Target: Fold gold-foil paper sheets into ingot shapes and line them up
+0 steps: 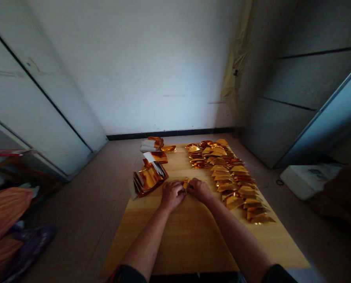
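Note:
Between my two hands, over the middle of the wooden table [187,232], is a small piece of gold foil paper [186,181]. My left hand [173,193] has its fingers closed on the paper's left side. The fingers of my right hand [199,189] pinch its right side. Most of the paper is hidden behind my fingers. To the left of my left hand lies a stack of gold foil sheets [150,179], partly curled. Right of my right hand, folded gold foil pieces [222,177] overlap in several rows.
Farther back on the table's left are more foil sheets [152,144]. A white wall [152,78] rises behind the table. A white box [307,177] stands on the floor at right. Orange cloth and a dark purple bag [30,247] are at lower left.

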{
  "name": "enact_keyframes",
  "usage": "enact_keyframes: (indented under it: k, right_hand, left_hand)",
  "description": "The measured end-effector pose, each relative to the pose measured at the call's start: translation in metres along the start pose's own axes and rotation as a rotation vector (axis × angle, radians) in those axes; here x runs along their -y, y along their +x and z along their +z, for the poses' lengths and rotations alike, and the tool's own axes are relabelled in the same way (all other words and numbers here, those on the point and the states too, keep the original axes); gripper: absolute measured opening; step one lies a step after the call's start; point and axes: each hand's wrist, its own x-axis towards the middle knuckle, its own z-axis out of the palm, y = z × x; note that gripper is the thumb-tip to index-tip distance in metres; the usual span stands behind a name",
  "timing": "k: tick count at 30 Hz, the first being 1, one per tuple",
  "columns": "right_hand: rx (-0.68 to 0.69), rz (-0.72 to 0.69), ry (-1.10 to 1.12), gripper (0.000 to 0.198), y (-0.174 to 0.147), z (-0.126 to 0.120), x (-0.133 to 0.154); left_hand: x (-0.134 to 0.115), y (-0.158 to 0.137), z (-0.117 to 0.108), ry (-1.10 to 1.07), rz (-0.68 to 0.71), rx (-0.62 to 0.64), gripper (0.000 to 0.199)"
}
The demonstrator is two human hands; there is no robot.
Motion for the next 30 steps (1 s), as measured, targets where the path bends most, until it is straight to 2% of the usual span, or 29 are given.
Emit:
enact_keyframes:
  k: [5, 13, 17, 24, 30]
  right_hand:
    - [0.018, -0.013, -0.040, 0.019, 0.002, 0.000, 0.000]
    - [0.034, -0.027, -0.053, 0.021, 0.004, 0.001, -0.001]
    - [0.019, -0.032, -0.027, 0.019, 0.004, 0.002, -0.002]
    - [-0.093, -0.015, 0.093, 0.012, 0.003, 0.009, -0.005]
    - [-0.230, -0.114, 0.305, 0.015, 0.007, 0.028, -0.023]
  left_hand:
    - [-0.001, 0.000, -0.001, -0.003, -0.012, 0.010, 0.011]
    - [-0.005, 0.001, -0.001, 0.006, -0.038, 0.009, 0.002]
    - [-0.005, 0.002, 0.002, 0.017, -0.049, 0.006, 0.006]
    - [-0.007, 0.001, 0.002, 0.011, -0.053, -0.004, 0.008]
    - [-0.007, 0.002, 0.003, 0.025, -0.034, -0.022, 0.007]
